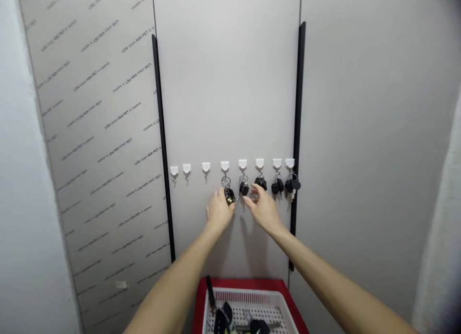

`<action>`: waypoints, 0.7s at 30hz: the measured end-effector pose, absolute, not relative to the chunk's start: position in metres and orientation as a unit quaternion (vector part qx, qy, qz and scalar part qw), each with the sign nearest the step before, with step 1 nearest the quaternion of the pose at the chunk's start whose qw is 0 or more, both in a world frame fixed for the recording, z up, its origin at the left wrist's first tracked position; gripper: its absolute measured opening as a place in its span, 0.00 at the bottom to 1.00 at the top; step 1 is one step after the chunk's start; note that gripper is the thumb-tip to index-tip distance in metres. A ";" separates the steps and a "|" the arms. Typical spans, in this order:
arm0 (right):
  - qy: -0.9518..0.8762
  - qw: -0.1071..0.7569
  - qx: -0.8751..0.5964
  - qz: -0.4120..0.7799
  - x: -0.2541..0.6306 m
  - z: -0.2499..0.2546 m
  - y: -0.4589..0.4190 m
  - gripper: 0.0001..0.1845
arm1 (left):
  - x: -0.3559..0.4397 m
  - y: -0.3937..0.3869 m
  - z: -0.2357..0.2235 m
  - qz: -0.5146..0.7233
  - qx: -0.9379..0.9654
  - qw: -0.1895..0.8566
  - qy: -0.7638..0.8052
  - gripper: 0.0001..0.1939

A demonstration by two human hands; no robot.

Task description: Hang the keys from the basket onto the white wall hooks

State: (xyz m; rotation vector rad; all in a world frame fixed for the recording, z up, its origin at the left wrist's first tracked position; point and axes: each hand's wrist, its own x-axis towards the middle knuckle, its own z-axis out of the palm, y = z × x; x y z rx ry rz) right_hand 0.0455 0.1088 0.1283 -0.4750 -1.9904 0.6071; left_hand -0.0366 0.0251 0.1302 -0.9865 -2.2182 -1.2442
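Observation:
A bunch of keys (229,196) with dark and brassy parts hangs by its ring from a white hook (225,166). My left hand (219,210) is around its lower part, thumb on the right and fingers on the left. To the right, another key bunch (244,188) with a black fob and a short chain hangs from a white hook (242,164). Beside it is my right hand (265,210), thumb and fingers apart, holding nothing. Its fingertips partly cover a third bunch of black keys (260,183) behind them; contact cannot be made out.
More black keys (277,185) and a key bunch (292,184) hang at the right. Three bare hooks (186,169) are at the left. Black door handles (298,127) flank the panel. Below, a white basket (252,294) with keys and dark items stands on a red surface (198,303).

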 end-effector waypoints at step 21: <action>-0.918 0.300 -0.068 0.251 0.046 0.199 0.108 0.10 | -0.028 -0.005 0.249 -0.649 -0.437 0.037 -0.622 0.10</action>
